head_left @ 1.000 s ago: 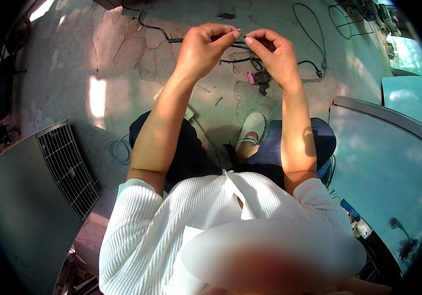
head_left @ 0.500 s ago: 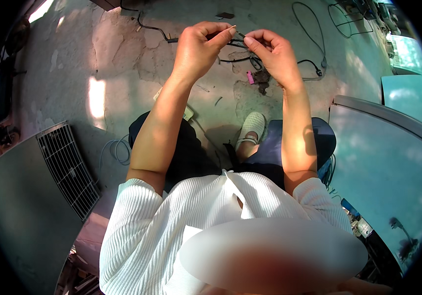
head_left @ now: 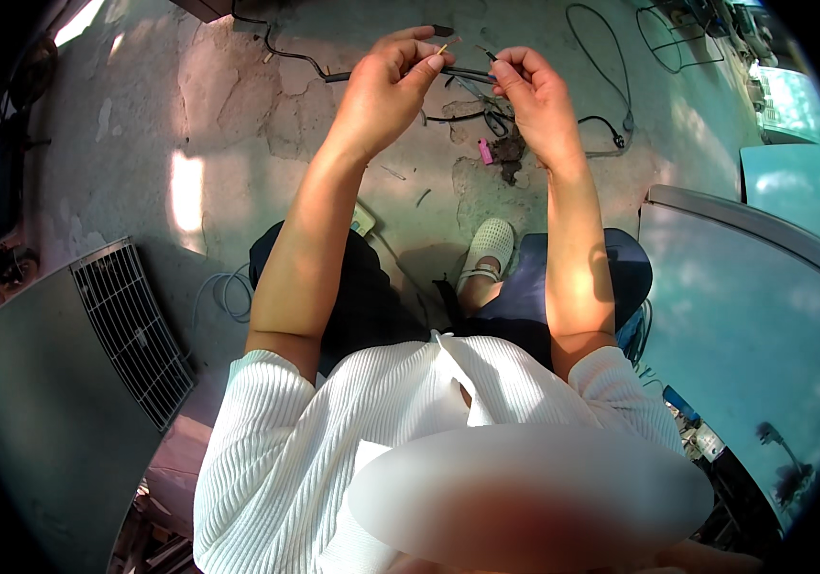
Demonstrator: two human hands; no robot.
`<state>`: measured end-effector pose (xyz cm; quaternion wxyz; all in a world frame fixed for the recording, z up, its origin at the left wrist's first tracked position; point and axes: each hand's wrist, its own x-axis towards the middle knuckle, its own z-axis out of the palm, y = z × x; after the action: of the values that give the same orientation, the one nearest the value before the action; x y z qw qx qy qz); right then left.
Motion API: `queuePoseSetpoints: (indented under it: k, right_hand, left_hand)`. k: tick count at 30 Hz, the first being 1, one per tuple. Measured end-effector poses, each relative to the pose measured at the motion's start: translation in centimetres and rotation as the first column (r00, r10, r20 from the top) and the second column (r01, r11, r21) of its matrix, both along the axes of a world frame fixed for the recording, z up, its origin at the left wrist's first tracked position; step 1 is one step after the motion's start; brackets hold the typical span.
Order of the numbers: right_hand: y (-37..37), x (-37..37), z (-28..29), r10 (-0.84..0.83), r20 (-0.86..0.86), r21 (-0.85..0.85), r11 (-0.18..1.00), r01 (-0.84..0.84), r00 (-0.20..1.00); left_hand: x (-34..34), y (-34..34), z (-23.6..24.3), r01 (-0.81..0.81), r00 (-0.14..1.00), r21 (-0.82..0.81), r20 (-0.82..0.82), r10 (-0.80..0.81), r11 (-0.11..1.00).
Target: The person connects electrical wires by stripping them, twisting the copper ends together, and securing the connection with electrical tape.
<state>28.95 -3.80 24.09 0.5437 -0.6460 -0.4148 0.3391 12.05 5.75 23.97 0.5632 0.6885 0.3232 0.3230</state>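
My left hand [head_left: 383, 91] is closed in a pinch on a thin wire [head_left: 443, 49] with a yellowish, copper-looking end. A short way to the right, my right hand [head_left: 539, 100] pinches a dark wire whose thin tip [head_left: 482, 52] points up and left. The two wire ends are apart. Black cable [head_left: 467, 74] stretches between the hands, just below the wire ends. On the floor under it lies what looks like a pair of scissors [head_left: 496, 123], partly covered by the right hand and cable. A small pink object [head_left: 484, 151] lies nearby, beside a dark clump [head_left: 509, 161].
Black cable [head_left: 290, 55] trails to a box at the upper left. A grey cord with a plug [head_left: 618, 141] loops on the concrete floor at right. A panel with a wire grille [head_left: 134, 330] stands at left, a large pale panel [head_left: 735, 306] at right. My shoe [head_left: 489, 251] is below.
My hands have drawn apart, the left one shifting slightly left. The wire ends, close together before, now have a gap between them, and more of the cable and scissors shows.
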Motion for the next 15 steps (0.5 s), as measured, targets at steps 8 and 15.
queuePoseSetpoints:
  k: [8, 15]
  right_hand:
    - [-0.5, 0.3, 1.5, 0.147, 0.073, 0.015, 0.989, -0.148, 0.986]
    - [0.0, -0.8, 1.9, 0.193, 0.162, 0.131, 0.968, -0.215, 0.968]
  left_hand:
    - [-0.2, 0.1, 0.2, -0.003, 0.992, 0.025, -0.127, 0.006, 1.000]
    - [-0.1, -0.3, 0.7, -0.095, 0.950, -0.087, -0.307, 0.064, 0.992]
